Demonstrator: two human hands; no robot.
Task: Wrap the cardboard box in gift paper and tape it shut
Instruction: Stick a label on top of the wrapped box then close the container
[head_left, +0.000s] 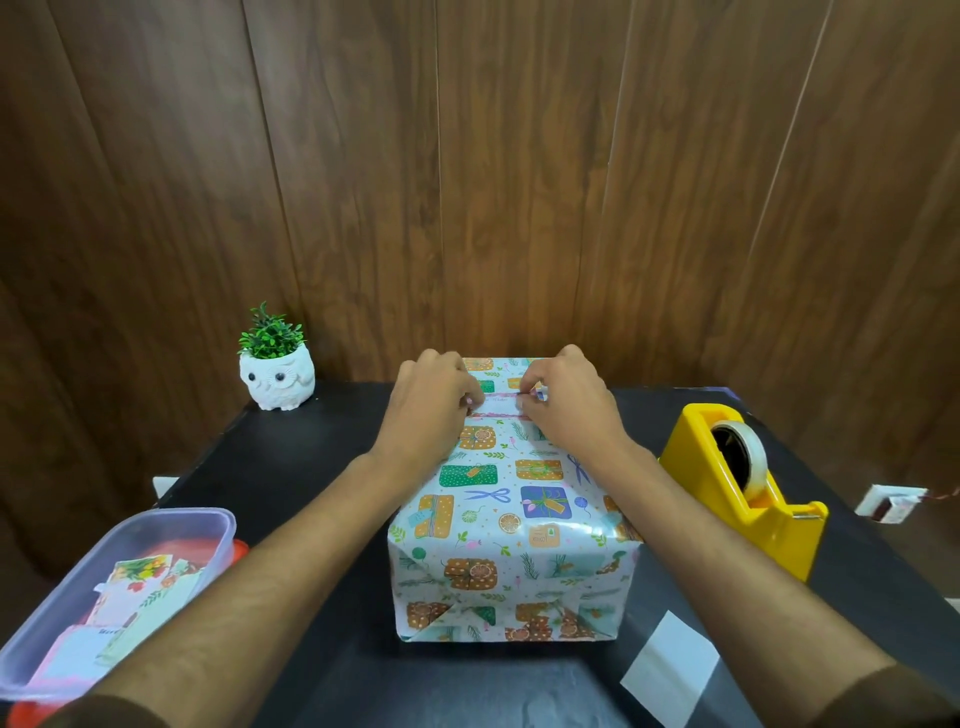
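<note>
box: wrapped box (511, 525) stands mid desk (311, 467), long side running away from the person, all visible faces covered
gift paper: glossy printed gift paper (509, 587), near end folded into flaps and lying flat; no tape can be made out on it
tag: small white strip with pink edges (501, 406) lies across the far top of the box, between the two hands
left hand: left hand (431, 405) on the far top, grip closed, fingertips pinching the tag's left end
right hand: right hand (569, 410) opposite, grip closed on the tag's right end; a small scrap shows at the fingertips, can't tell what
step: likely sticking the tag down, wrapping looks near done
handling: probably light, stiff walls, but slick paper that creases or tears at corners; best held flat-palmed on the two long sides, not by the folded flaps
tub: clear plastic tub (156, 519) at left front, open, holding a loose pile of printed cards (135, 582); sits on something red (241, 548), maybe its lid
tape dispenser: yellow tape dispenser (727, 499) right of box, apart from it, clear tape roll (748, 457) loaded
paper slip: white paper slip (670, 665) flat at right front
owl pot: white owl pot (277, 376) with a green plant, far left corner
</note>
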